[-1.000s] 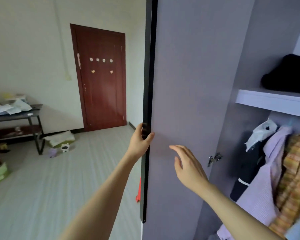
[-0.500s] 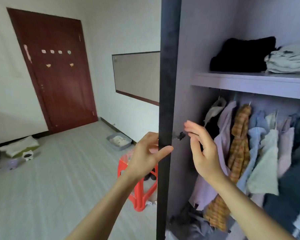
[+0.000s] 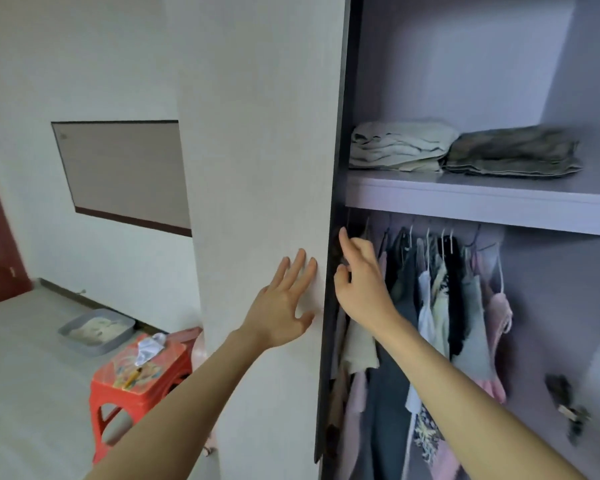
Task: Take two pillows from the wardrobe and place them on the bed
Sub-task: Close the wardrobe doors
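No pillow shows in the head view. The wardrobe door (image 3: 264, 168) stands swung wide, its white outer face toward me. My left hand (image 3: 284, 303) presses flat on that face with straight fingers. My right hand (image 3: 361, 282) is just inside the wardrobe at the door's dark edge, index finger stretched up along it, the other fingers loosely bent, holding nothing. On the wardrobe shelf (image 3: 482, 202) lie a cream folded pile (image 3: 395, 147) and a grey-green folded pile (image 3: 513, 150).
Clothes on hangers (image 3: 440, 306) fill the space under the shelf. A metal hinge (image 3: 568, 410) sticks out at the lower right. A red plastic stool (image 3: 142, 375) stands left of the door, with a grey tray (image 3: 96, 330) on the floor behind it by the wall.
The door has swung further open and the view turned right into the wardrobe. My left hand let go of the door's edge and now lies flat on its outer face.
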`<action>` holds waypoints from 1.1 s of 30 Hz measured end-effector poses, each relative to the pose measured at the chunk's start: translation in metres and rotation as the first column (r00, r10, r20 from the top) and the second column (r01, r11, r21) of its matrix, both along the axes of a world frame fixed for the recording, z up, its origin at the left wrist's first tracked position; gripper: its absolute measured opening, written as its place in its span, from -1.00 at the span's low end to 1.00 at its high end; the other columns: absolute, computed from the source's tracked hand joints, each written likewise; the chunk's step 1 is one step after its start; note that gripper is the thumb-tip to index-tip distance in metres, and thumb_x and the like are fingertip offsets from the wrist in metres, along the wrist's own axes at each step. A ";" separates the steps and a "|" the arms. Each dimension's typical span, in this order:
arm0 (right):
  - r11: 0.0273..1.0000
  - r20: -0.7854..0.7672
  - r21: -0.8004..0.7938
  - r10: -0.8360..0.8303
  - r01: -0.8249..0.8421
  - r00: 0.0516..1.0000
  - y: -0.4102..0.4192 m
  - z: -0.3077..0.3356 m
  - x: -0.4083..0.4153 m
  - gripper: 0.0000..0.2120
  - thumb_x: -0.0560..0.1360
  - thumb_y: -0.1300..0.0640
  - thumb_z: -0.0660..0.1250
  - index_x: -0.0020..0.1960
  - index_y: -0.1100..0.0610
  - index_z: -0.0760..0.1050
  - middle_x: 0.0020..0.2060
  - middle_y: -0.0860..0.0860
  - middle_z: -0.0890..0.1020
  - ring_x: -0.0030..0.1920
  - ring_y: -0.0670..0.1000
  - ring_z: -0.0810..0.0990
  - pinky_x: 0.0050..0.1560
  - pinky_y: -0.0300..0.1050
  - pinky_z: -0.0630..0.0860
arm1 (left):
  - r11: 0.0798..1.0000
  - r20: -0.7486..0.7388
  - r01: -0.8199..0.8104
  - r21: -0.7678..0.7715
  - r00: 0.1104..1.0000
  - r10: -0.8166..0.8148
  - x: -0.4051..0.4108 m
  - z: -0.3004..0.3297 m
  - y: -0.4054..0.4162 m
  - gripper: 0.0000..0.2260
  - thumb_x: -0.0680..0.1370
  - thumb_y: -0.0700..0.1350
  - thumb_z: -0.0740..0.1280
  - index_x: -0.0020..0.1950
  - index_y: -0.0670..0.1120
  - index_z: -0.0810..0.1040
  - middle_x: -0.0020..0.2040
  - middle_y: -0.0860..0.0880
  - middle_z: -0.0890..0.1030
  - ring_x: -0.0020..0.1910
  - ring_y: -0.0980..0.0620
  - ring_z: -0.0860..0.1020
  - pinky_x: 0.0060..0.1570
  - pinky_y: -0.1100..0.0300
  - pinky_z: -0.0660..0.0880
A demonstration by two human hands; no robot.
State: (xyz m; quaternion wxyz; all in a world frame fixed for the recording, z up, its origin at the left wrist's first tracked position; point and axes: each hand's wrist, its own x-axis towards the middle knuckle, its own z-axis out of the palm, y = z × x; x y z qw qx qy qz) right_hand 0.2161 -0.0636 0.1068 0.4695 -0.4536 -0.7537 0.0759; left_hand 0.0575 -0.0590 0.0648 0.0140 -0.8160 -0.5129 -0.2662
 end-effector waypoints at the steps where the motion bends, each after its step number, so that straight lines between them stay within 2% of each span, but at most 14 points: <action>1: 0.999 0.009 -0.016 -0.027 0.028 1.000 0.005 0.001 0.001 -0.47 0.53 0.30 0.12 0.46 0.14 0.06 0.31 0.09 0.28 0.24 0.04 0.39 0.08 -0.68 -0.16 | 1.000 -0.029 -0.017 0.000 0.999 0.017 0.004 0.000 0.007 -0.24 0.49 -0.02 0.24 0.37 0.21 -0.33 0.43 0.17 -0.33 0.49 0.00 -0.25 0.38 -0.10 0.25; 3: 0.996 0.023 -0.043 -0.083 0.084 0.996 0.014 0.001 0.004 -0.44 0.51 0.32 0.11 0.46 0.17 0.04 0.38 0.10 0.24 0.33 0.06 0.33 -0.09 -0.72 -0.33 | 0.999 -0.075 -0.038 -0.002 0.996 0.038 0.011 0.000 0.022 -0.22 0.49 -0.01 0.23 0.37 0.20 -0.37 0.42 0.16 -0.37 0.49 -0.02 -0.27 0.44 -0.15 0.12; 5: 0.991 0.038 -0.090 -0.092 0.095 0.995 0.022 -0.001 0.006 -0.41 0.49 0.33 0.10 0.47 0.17 -0.01 0.46 0.07 0.14 0.40 0.07 0.25 0.03 -0.63 -0.32 | 0.999 -0.096 -0.053 0.002 0.994 0.053 0.016 0.001 0.034 -0.24 0.49 0.01 0.22 0.42 0.17 -0.33 0.41 0.16 -0.39 0.48 -0.02 -0.28 0.46 -0.16 0.00; 6: 0.988 0.031 -0.130 -0.079 0.082 0.996 0.025 -0.002 0.007 -0.40 0.50 0.33 0.10 0.48 0.14 -0.03 0.48 0.04 0.09 0.41 0.06 0.23 0.18 -0.54 -0.29 | 0.999 -0.093 -0.047 0.005 0.994 0.048 0.018 0.001 0.039 -0.26 0.50 0.01 0.21 0.45 0.15 -0.28 0.41 0.16 -0.38 0.49 -0.02 -0.28 0.45 -0.16 -0.03; 8: 0.979 0.012 -0.191 -0.067 0.069 0.998 0.030 -0.003 0.009 -0.38 0.50 0.32 0.08 0.48 0.08 -0.07 0.51 -0.02 0.03 0.45 -0.01 0.12 0.48 -0.13 -0.14 | 1.000 -0.087 -0.024 0.016 0.996 0.025 0.020 0.000 0.047 -0.29 0.50 0.02 0.21 0.47 0.13 -0.22 0.44 0.15 -0.35 0.49 -0.03 -0.26 0.44 -0.16 -0.06; 10: 0.973 0.028 -0.208 -0.096 0.100 0.995 0.033 -0.001 0.009 -0.37 0.50 0.32 0.07 0.48 0.05 -0.09 0.51 -0.05 0.02 0.45 -0.08 0.07 0.49 0.12 -0.06 | 1.000 -0.113 -0.005 0.030 0.994 0.008 0.019 -0.001 0.055 -0.31 0.51 0.01 0.20 0.47 0.12 -0.19 0.49 0.11 -0.30 0.49 -0.04 -0.26 0.43 -0.17 -0.08; 13: 0.968 -0.035 -0.227 -0.122 0.111 0.992 0.035 0.000 0.008 -0.38 0.50 0.36 0.06 0.48 0.05 -0.06 0.50 -0.01 0.07 0.48 -0.01 0.05 0.48 0.13 0.00 | 0.999 -0.150 0.016 0.038 0.989 -0.010 0.014 0.004 0.064 -0.36 0.51 0.00 0.20 0.48 0.08 -0.10 0.53 0.06 -0.21 0.50 -0.03 -0.22 0.43 -0.18 -0.06; 15: 0.963 -0.131 -0.241 -0.155 0.120 0.979 0.030 -0.004 0.007 -0.43 0.52 0.36 0.05 0.47 0.05 0.03 0.48 0.00 0.14 0.49 0.05 0.04 0.47 0.09 0.09 | 0.998 -0.082 0.050 0.047 0.996 -0.046 0.013 0.009 0.064 -0.42 0.52 -0.03 0.20 0.48 0.03 0.01 0.54 0.04 -0.11 0.51 -0.02 -0.12 0.43 -0.15 0.00; 18: 0.959 -0.210 -0.164 -0.264 0.232 0.941 0.001 -0.022 0.011 -0.51 0.52 0.37 0.07 0.41 0.08 0.22 0.39 0.02 0.33 0.40 -0.02 0.26 0.35 -0.20 0.23 | 0.986 0.080 0.114 0.123 0.989 -0.124 0.019 0.005 0.051 -0.50 0.52 -0.11 0.22 0.44 -0.03 0.18 0.53 -0.02 0.10 0.49 -0.05 0.07 0.42 -0.08 0.12; 20: 0.934 -0.219 -0.080 -0.357 0.348 0.908 -0.028 -0.036 0.020 -0.54 0.49 0.40 0.09 0.34 0.11 0.33 0.28 0.05 0.44 0.28 -0.01 0.41 0.22 -0.30 0.30 | 0.967 0.139 0.190 0.169 0.967 -0.214 0.028 -0.004 0.034 -0.55 0.50 -0.14 0.24 0.40 -0.06 0.28 0.49 -0.06 0.22 0.46 -0.09 0.16 0.39 -0.05 0.17; 23: 0.842 -0.226 0.010 -0.524 0.540 0.821 -0.089 -0.054 0.045 -0.58 0.43 0.42 0.08 0.24 0.20 0.43 0.15 0.11 0.52 0.14 0.05 0.50 0.16 -0.23 0.37 | 0.897 0.151 0.400 0.188 0.890 -0.429 0.062 -0.018 0.002 -0.60 0.48 -0.18 0.28 0.32 -0.13 0.39 0.40 -0.12 0.37 0.41 -0.13 0.28 0.35 -0.07 0.26; 27: 0.643 -0.198 0.150 -0.725 0.751 0.660 -0.181 -0.058 0.074 -0.58 0.34 0.41 0.07 0.13 0.26 0.48 0.04 0.14 0.55 0.03 0.09 0.53 0.08 -0.23 0.41 | 0.712 0.176 0.673 0.199 0.690 -0.702 0.123 -0.018 -0.050 -0.62 0.47 -0.21 0.27 0.29 -0.18 0.42 0.32 -0.17 0.44 0.32 -0.15 0.38 0.31 -0.05 0.31; 30: 0.413 -0.172 0.272 -0.868 0.869 0.466 -0.254 -0.049 0.094 -0.61 0.37 0.39 0.07 0.13 0.26 0.48 0.04 0.14 0.55 0.05 0.02 0.46 0.08 -0.37 0.34 | 0.534 0.174 0.818 0.214 0.506 -0.845 0.177 -0.009 -0.104 -0.59 0.45 -0.24 0.29 0.31 -0.18 0.40 0.33 -0.16 0.43 0.30 -0.13 0.40 0.32 0.03 0.30; 33: 0.197 -0.190 0.421 -0.935 0.885 0.299 -0.310 -0.040 0.109 -0.61 0.39 0.34 0.06 0.17 0.26 0.45 0.07 0.19 0.54 0.10 0.05 0.42 0.14 -0.27 0.32 | 0.378 0.117 0.896 0.235 0.360 -0.926 0.220 0.002 -0.155 -0.53 0.45 -0.22 0.29 0.36 -0.13 0.34 0.39 -0.16 0.36 0.36 -0.13 0.34 0.33 0.06 0.27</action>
